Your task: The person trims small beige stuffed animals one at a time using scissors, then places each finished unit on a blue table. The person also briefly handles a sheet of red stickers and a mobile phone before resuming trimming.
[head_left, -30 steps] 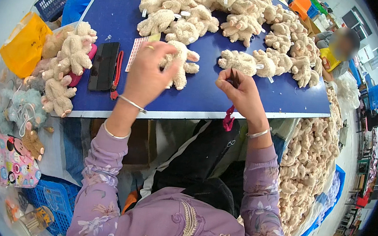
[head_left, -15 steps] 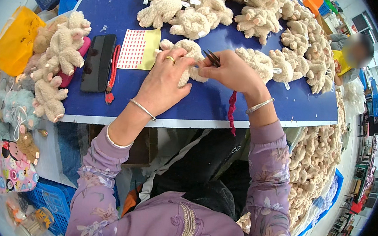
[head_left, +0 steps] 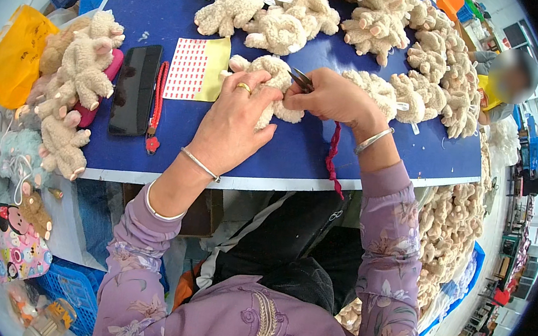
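Observation:
A small cream plush toy [head_left: 274,68] lies on the blue table, with my left hand [head_left: 235,114] closed over its near side, fingers bent into the fleece. Against the toy's right side, my right hand [head_left: 340,100] grips a pair of dark thread snips [head_left: 301,79], their points showing above my fingers. A twisted dark-pink cord [head_left: 332,158] hangs below that hand across the table edge. Part of the toy is hidden under my fingers.
More plush toys [head_left: 284,30] cover the table's far side and right. At left are a sticker sheet [head_left: 190,69], a black phone [head_left: 136,90] with a red strap, and stacked toys [head_left: 84,67]. A person [head_left: 501,81] sits at the far right. Piled toys [head_left: 444,234] stand beside my right arm.
The view has shifted slightly. My right hand sits a little closer in against the plush toy, and the snips show less. My left hand keeps its hold.

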The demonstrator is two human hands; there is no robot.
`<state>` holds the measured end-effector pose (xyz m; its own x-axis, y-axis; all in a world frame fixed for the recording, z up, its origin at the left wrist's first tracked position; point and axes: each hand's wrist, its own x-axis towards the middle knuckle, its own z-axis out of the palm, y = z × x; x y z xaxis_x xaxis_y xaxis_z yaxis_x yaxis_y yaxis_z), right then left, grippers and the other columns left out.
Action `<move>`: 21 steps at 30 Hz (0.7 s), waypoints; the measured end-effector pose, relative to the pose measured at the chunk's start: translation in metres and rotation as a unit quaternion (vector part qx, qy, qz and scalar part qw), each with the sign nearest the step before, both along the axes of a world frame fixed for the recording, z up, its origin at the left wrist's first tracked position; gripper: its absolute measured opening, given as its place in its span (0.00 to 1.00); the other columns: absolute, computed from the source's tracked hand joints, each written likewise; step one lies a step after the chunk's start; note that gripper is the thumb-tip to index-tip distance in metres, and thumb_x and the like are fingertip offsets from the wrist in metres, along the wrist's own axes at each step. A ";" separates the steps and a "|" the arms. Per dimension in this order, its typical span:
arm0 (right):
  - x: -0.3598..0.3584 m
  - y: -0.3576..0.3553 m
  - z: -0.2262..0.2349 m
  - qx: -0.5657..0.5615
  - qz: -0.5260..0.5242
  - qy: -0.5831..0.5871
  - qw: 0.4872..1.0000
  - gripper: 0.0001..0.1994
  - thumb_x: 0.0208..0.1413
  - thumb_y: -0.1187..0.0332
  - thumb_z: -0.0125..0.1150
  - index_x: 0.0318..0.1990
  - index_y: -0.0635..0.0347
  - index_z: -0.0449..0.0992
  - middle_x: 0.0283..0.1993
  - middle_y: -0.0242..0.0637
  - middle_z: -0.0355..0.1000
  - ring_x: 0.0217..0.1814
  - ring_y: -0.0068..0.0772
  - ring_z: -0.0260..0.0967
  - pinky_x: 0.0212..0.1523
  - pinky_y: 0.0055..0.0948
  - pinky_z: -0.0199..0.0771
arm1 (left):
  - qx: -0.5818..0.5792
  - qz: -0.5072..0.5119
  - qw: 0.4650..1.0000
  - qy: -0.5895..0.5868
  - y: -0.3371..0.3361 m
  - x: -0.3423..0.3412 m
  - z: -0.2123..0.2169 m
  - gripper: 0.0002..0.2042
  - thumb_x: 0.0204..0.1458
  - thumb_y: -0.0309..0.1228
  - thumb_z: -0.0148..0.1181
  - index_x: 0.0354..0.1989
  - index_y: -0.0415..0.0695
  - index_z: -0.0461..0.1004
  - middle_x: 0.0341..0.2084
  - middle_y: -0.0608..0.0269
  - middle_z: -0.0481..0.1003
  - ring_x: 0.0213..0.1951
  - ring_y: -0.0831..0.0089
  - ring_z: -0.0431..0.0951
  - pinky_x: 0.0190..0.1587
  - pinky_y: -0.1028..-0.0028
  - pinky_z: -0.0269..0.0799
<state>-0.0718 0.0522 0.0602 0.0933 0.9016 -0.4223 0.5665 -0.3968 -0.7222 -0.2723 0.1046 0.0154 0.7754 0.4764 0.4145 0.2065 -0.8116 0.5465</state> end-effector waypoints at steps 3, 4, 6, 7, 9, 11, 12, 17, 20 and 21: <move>-0.005 0.002 0.003 0.006 0.003 -0.008 1.000 0.11 0.46 0.63 0.65 0.25 0.61 0.77 0.18 0.22 0.64 0.19 0.14 0.56 0.19 0.20 0.54 | -0.005 -0.001 1.000 0.002 0.001 -0.001 -0.001 0.21 0.40 0.26 0.65 0.46 0.45 0.69 0.53 0.51 0.63 0.57 0.48 0.61 0.62 0.57 0.58; -0.006 0.002 0.004 0.010 0.001 -0.012 1.000 0.11 0.46 0.63 0.65 0.26 0.62 0.77 0.18 0.22 0.64 0.19 0.15 0.57 0.20 0.21 0.55 | -0.003 -0.001 1.000 0.002 0.001 -0.001 -0.001 0.21 0.40 0.26 0.65 0.46 0.45 0.69 0.53 0.51 0.63 0.57 0.48 0.61 0.62 0.57 0.58; -0.007 0.003 0.001 0.019 0.006 -0.020 1.000 0.11 0.45 0.63 0.65 0.26 0.63 0.76 0.19 0.24 0.66 0.21 0.17 0.59 0.22 0.22 0.58 | -0.002 0.000 1.000 0.004 0.001 -0.001 -0.001 0.21 0.40 0.26 0.65 0.46 0.45 0.69 0.53 0.51 0.64 0.57 0.48 0.61 0.62 0.57 0.58; -0.007 0.003 -0.001 0.024 0.008 -0.024 0.999 0.11 0.45 0.63 0.65 0.26 0.64 0.76 0.19 0.24 0.66 0.22 0.18 0.60 0.23 0.23 0.60 | -0.003 0.001 1.000 0.005 0.000 -0.001 -0.001 0.20 0.40 0.26 0.65 0.45 0.45 0.69 0.53 0.51 0.64 0.57 0.48 0.61 0.62 0.57 0.58; -0.008 0.002 -0.003 0.024 0.013 -0.019 0.999 0.11 0.45 0.64 0.65 0.27 0.65 0.76 0.21 0.26 0.68 0.24 0.19 0.62 0.25 0.24 0.62 | -0.003 0.000 1.000 0.003 0.000 -0.001 -0.001 0.20 0.40 0.26 0.64 0.45 0.45 0.70 0.53 0.51 0.64 0.57 0.48 0.61 0.61 0.57 0.58; -0.009 0.001 -0.008 0.032 0.020 -0.021 0.999 0.11 0.45 0.64 0.65 0.29 0.65 0.76 0.22 0.27 0.70 0.26 0.19 0.62 0.26 0.25 0.63 | 0.002 -0.001 1.000 -0.001 0.000 -0.002 -0.003 0.20 0.40 0.26 0.64 0.45 0.45 0.70 0.53 0.52 0.64 0.56 0.48 0.61 0.61 0.57 0.58; -0.010 0.000 -0.012 0.039 0.022 -0.028 0.999 0.11 0.45 0.64 0.65 0.29 0.65 0.76 0.23 0.28 0.70 0.26 0.19 0.63 0.27 0.25 0.64 | 0.005 0.000 1.000 0.002 0.000 -0.002 -0.003 0.20 0.40 0.26 0.64 0.45 0.45 0.70 0.52 0.52 0.64 0.56 0.49 0.61 0.61 0.58 0.58; -0.010 -0.001 -0.020 0.050 0.031 -0.092 0.994 0.12 0.46 0.64 0.66 0.31 0.64 0.74 0.24 0.28 0.70 0.26 0.20 0.62 0.27 0.25 0.64 | 0.024 0.009 1.000 0.007 0.000 0.000 -0.002 0.19 0.40 0.25 0.65 0.44 0.44 0.72 0.52 0.54 0.65 0.55 0.51 0.62 0.60 0.59 0.61; -0.006 -0.014 -0.016 0.074 -0.004 -0.025 0.997 0.14 0.50 0.60 0.66 0.28 0.62 0.72 0.24 0.25 0.67 0.24 0.19 0.60 0.24 0.23 0.61 | 0.016 0.007 1.000 -0.004 0.000 -0.002 -0.004 0.20 0.40 0.26 0.65 0.45 0.45 0.71 0.52 0.52 0.64 0.55 0.50 0.62 0.60 0.59 0.60; -0.003 -0.020 -0.009 0.050 -0.063 0.030 0.996 0.14 0.53 0.59 0.64 0.28 0.60 0.72 0.23 0.23 0.64 0.23 0.15 0.57 0.21 0.20 0.57 | 0.016 0.007 1.000 -0.008 0.000 -0.003 -0.004 0.20 0.40 0.27 0.65 0.45 0.45 0.71 0.52 0.52 0.64 0.55 0.50 0.62 0.60 0.59 0.59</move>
